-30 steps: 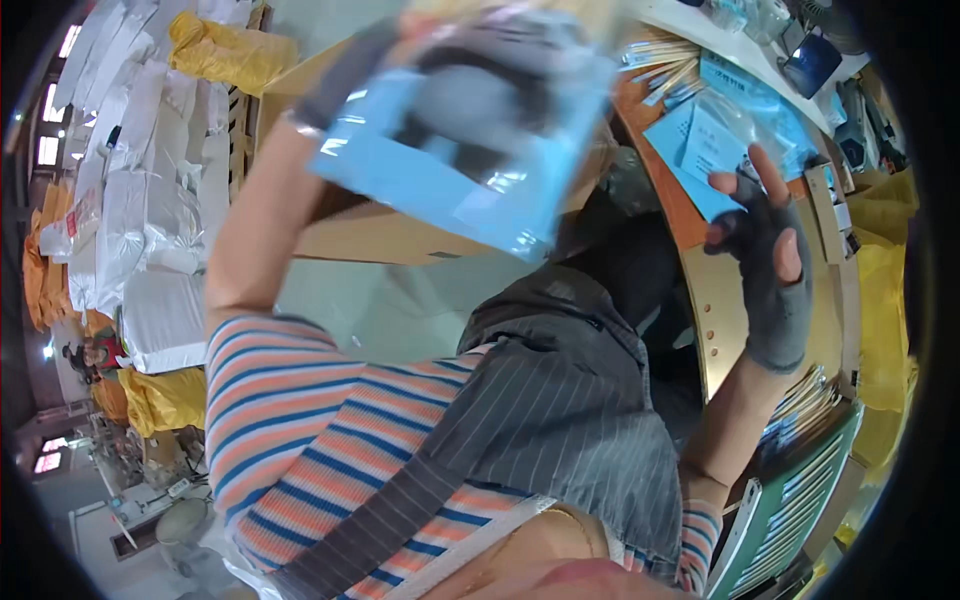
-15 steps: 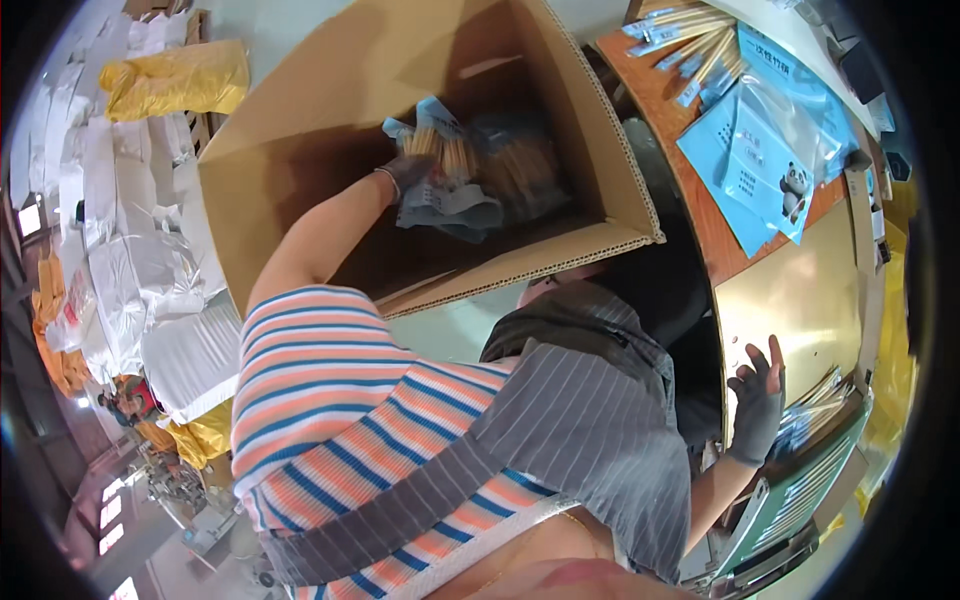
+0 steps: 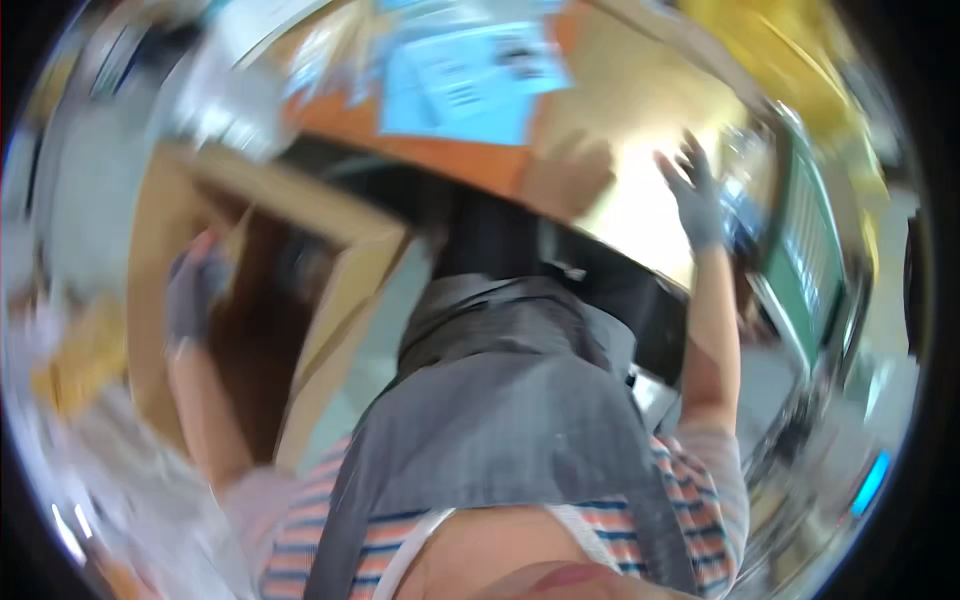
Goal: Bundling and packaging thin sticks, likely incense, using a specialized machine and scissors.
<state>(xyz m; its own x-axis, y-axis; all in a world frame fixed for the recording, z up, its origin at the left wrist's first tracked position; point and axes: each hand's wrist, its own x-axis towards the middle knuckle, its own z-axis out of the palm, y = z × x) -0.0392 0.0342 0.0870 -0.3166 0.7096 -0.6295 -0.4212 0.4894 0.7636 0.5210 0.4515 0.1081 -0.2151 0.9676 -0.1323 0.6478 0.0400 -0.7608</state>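
My left hand (image 3: 193, 290), in a grey glove with bare fingertips, reaches into the open cardboard box (image 3: 148, 335) on the left. Motion smears its fingers, so whether anything is in them does not show. The box's inside is dark and its contents are blurred. My right hand (image 3: 694, 195), gloved alike, hovers with spread fingers over the shiny metal plate (image 3: 640, 100) and holds nothing. Beside it, thin sticks in clear and blue wrapping (image 3: 738, 205) lie against a green ridged tray (image 3: 803, 235).
Blue printed plastic bags (image 3: 465, 90) lie on the orange-brown tabletop (image 3: 440, 158), next to a loose pile of wrapped chopsticks (image 3: 335, 55). Yellow sacking (image 3: 790, 60) borders the table at the far right. White and yellow bundles (image 3: 85, 360) stand beyond the box.
The view has swung to the right, so the table now lies ahead and the box at left. My left hand was at the bagged chopsticks inside the box. My right hand stays spread.
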